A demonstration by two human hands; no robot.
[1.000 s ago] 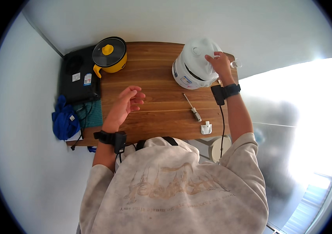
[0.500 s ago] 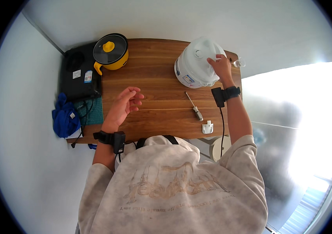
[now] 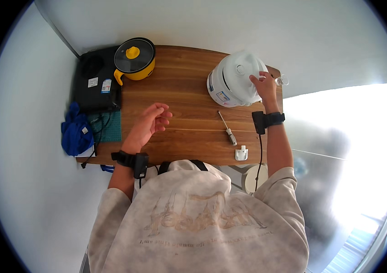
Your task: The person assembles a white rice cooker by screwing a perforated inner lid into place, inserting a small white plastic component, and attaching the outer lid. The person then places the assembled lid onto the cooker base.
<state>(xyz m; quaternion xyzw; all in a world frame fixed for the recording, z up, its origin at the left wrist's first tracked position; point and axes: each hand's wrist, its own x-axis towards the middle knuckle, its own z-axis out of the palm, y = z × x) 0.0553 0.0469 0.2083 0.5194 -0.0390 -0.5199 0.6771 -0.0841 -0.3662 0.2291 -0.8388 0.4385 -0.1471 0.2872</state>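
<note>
A white rice cooker (image 3: 220, 89) stands at the far right of the wooden table. My right hand (image 3: 265, 86) grips the right side of its lid (image 3: 237, 73), thumb on top. Along the lid's left side a dark gap separates it from the body. Nothing is in my left hand (image 3: 150, 122), which hovers over the table's left half with loosely bent fingers apart. Between my hands and nearer to me lie a screwdriver (image 3: 231, 135) with a pale handle and a small white plastic part (image 3: 241, 153).
At the far left, a yellow pot (image 3: 140, 73) with a glass lid stands by a black appliance (image 3: 91, 93). Nearer are a blue cloth bag (image 3: 76, 134), a green mat (image 3: 114, 127) and a black cable. A clear cup (image 3: 284, 79) sits at the table's right edge. A round stool (image 3: 251, 178) is below.
A dark gap has opened along the left of the rice cooker's lid, with my right hand still on it. My left hand has hardly moved. The whole view has shifted slightly.
</note>
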